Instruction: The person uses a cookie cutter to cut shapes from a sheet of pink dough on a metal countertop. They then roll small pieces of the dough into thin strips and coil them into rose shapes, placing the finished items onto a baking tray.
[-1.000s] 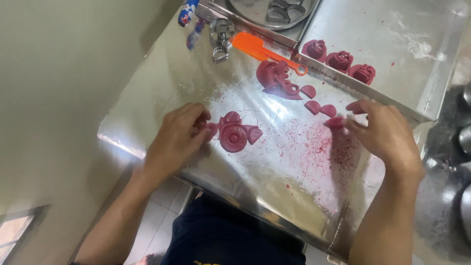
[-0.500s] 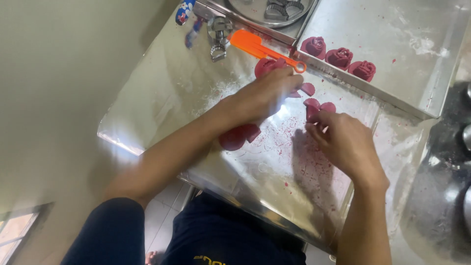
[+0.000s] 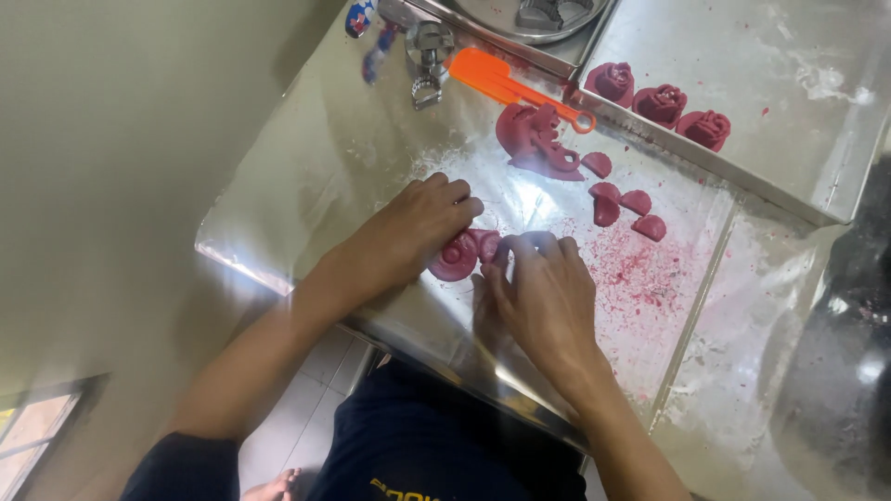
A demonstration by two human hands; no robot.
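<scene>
A flat coil of dark pink dough lies on the floured steel table. My left hand presses on its left side with curled fingers. From the right, my right hand meets it, fingertips touching the dough's edge. Both hands pinch the same piece. Beyond them lie a larger lump of pink dough and three small cut pieces.
An orange plastic scraper and a metal cutter lie at the table's far edge. A steel tray at the back right carries three pink dough roses. Pink crumbs dust the table right of my hands.
My left hand reached to the far dough lump and has come back to the coil. My right hand moved left from the small pieces onto the coil.
</scene>
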